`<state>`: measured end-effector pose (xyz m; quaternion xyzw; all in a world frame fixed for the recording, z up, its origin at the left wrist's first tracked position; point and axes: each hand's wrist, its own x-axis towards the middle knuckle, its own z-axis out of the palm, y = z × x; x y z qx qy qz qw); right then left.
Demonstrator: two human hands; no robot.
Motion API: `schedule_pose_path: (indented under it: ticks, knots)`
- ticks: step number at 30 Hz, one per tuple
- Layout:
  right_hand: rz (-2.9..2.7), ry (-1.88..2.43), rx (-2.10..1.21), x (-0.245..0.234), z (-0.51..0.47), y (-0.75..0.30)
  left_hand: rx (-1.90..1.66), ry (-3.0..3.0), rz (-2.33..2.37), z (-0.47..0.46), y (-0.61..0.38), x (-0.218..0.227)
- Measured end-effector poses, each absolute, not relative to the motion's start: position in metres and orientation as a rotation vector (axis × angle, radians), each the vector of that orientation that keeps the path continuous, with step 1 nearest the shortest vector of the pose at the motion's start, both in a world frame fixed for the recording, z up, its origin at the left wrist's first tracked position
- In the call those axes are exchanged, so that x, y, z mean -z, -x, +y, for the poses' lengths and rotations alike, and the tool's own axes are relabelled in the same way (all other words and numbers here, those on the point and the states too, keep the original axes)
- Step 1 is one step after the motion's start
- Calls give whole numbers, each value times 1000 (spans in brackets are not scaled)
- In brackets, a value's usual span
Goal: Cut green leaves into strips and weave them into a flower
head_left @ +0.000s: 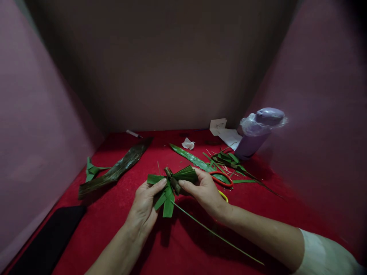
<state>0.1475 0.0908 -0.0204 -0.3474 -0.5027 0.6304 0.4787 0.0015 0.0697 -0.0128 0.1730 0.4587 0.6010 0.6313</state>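
Between both hands, above the red cloth (114, 233), is a folded green leaf figure (168, 200) with pleated wings, a darker wrapped middle and a long thin stem trailing to the lower right. My left hand (146, 202) grips its left side, thumb pressed near the middle. My right hand (203, 191) is closed on the right side, thumb on the dark brown wrap (173, 181). The fingers behind the leaves are hidden. Just beyond my right hand lie scissors with a red handle loop (229, 183) and a yellow one, partly covered by the hand.
A long dark leaf (120, 166) and a small folded leaf piece (91, 169) lie at left, with a black object (54, 240) nearer. Leaf scraps (229, 159), a green leaf strip (189, 156), crumpled tissue (188, 143), white cards (229, 136) and a purple container (252, 143) stand or lie beyond.
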Motion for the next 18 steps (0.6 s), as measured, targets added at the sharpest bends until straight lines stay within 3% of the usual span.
schedule_pose_path:
  ticks: [18]
  knots:
    - [-1319, 888, -1560, 12, 104, -156, -1469, -605, 1244, 72, 11, 14]
